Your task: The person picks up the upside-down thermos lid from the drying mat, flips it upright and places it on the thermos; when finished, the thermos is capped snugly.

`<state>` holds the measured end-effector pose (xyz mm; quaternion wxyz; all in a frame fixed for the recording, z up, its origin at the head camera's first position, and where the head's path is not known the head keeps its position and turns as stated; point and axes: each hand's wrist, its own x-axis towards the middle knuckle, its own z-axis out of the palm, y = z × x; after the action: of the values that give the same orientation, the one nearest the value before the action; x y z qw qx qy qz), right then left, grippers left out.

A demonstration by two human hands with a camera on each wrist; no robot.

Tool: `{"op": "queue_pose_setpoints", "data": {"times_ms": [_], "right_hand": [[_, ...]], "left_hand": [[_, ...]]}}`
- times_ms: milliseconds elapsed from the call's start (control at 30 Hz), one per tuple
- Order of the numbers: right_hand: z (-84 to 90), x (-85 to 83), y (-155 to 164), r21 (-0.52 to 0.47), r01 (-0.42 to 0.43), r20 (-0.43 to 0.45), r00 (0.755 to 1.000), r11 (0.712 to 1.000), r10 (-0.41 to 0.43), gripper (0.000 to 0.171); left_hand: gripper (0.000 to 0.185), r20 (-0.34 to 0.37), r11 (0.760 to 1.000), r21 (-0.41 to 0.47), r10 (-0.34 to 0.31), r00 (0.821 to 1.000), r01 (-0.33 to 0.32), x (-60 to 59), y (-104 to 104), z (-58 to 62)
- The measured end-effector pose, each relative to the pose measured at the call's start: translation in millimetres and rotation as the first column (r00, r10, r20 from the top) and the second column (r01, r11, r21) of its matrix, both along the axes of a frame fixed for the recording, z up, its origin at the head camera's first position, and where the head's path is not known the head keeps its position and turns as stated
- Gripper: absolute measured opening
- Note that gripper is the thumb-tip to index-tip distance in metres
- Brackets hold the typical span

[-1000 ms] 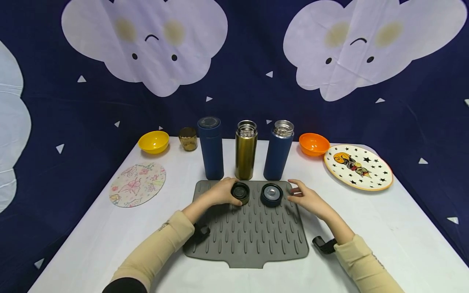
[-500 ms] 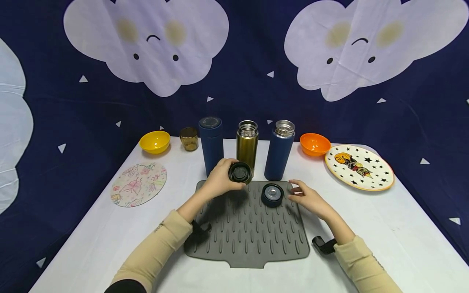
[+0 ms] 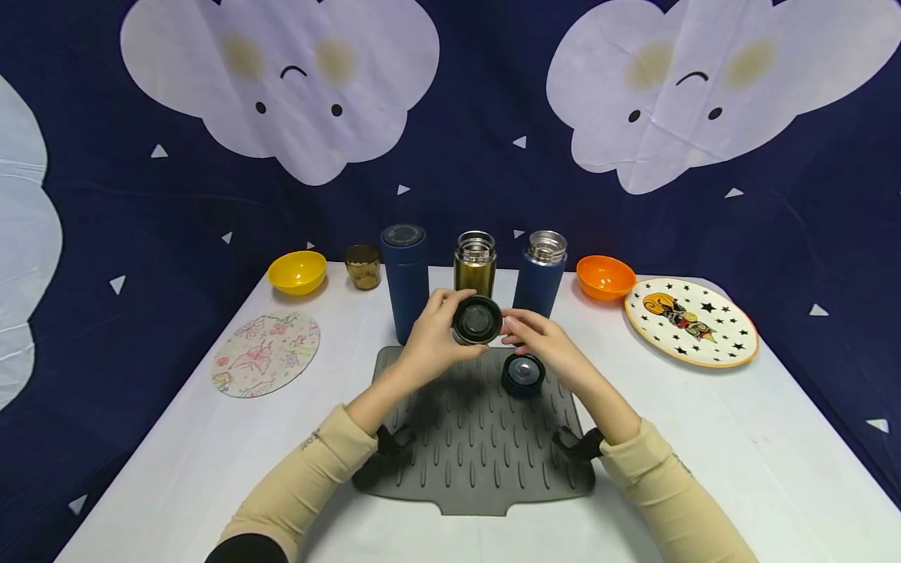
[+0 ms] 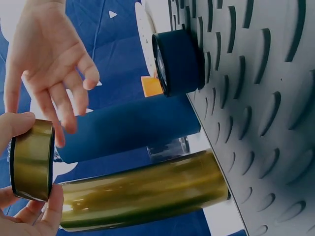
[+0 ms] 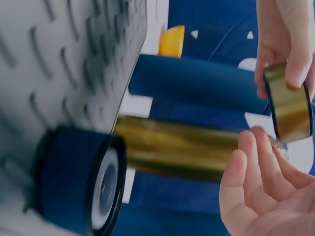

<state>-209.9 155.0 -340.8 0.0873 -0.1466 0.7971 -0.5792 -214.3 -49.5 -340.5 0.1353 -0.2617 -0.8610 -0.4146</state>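
My left hand (image 3: 435,340) holds a gold bottle lid (image 3: 477,320) by its rim, raised above the grey ridged mat (image 3: 486,461). The lid's dark underside faces the head camera; its gold side (image 4: 32,160) shows in the left wrist view. Close on the right is my right hand (image 3: 552,344), fingers extended, fingertips right at the lid's edge. In the right wrist view that hand (image 5: 270,191) has a relaxed palm. Behind the lid stands a gold bottle (image 3: 475,275), its steel neck uncovered. A dark blue lid (image 3: 523,377) lies inside-up on the mat, beneath my right hand.
An uncovered blue bottle (image 3: 540,283) stands right of the gold one, and a lidded blue bottle (image 3: 406,289) left. Farther out are a yellow bowl (image 3: 296,275), brown cup (image 3: 363,270), patterned round mat (image 3: 263,356), orange bowl (image 3: 604,279) and star-patterned plate (image 3: 693,324).
My left hand has lifted the gold lid off the mat, up and slightly right. My right hand has moved left from the mat's right side to the lid's edge.
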Motion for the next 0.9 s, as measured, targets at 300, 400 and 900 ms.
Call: {"op": "queue_pose_setpoints", "data": {"times_ms": [300, 400, 900], "right_hand": [[-2.2, -2.5, -9, -0.048, 0.006, 0.032, 0.999, 0.999, -0.004, 0.043], [-2.7, -0.6, -11, -0.066, 0.013, 0.011, 1.0, 0.998, -0.013, 0.045], [-16.9, 12.5, -19, 0.051, 0.192, -0.711, 0.696, 0.98, -0.099, 0.043]], "left_hand": [[0.078, -0.042, 1.0, -0.009, -0.024, 0.999, 0.023, 2.4, -2, -1.1], [0.086, 0.041, 0.999, 0.005, -0.046, 0.998, 0.046, 2.1, -3, -0.9], [0.059, 0.582, 0.942, 0.326, -0.264, 0.769, 0.077, -15.0, -19, 12.0]]}}
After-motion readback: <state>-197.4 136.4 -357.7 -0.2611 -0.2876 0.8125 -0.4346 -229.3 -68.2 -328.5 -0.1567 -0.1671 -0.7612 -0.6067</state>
